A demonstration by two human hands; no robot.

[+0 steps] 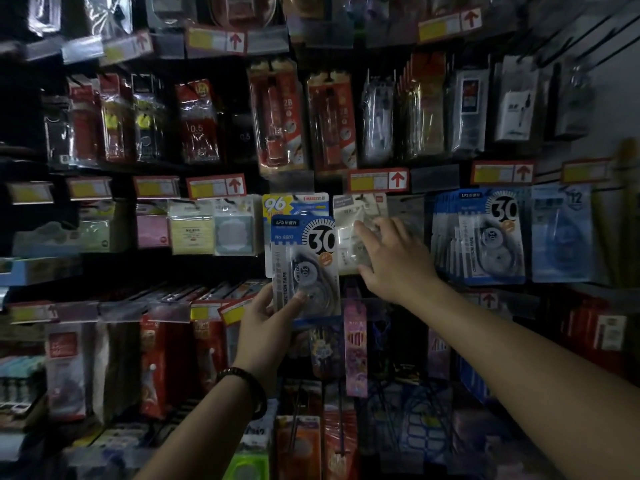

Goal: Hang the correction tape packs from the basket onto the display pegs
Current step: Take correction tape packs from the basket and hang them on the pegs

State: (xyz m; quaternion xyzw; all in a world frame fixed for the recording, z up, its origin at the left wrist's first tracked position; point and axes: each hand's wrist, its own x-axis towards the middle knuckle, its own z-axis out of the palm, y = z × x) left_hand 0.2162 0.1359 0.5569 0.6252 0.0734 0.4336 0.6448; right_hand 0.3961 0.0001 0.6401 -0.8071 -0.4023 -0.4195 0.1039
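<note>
My left hand (pixel 263 317) pinches the blue-white carded correction tape pack (pixel 304 258); my right hand (pixel 391 258), fingers spread, touches a pale hanging pack (pixel 349 237). I fear a wrong peg.

The only thing worn is a bracelet (pixel 247 389) of dark, round, glossy beads, a few glinting reddish-brown, strung in a single ring around the left wrist. Above the bracelet the left hand (pixel 266 320) is bare, its thumbnail short. Below the bracelet the left forearm (pixel 201 434) is uncovered. Right of the bracelet, the right hand (pixel 391 258) and right forearm (pixel 512 355) are bare as well.
</note>
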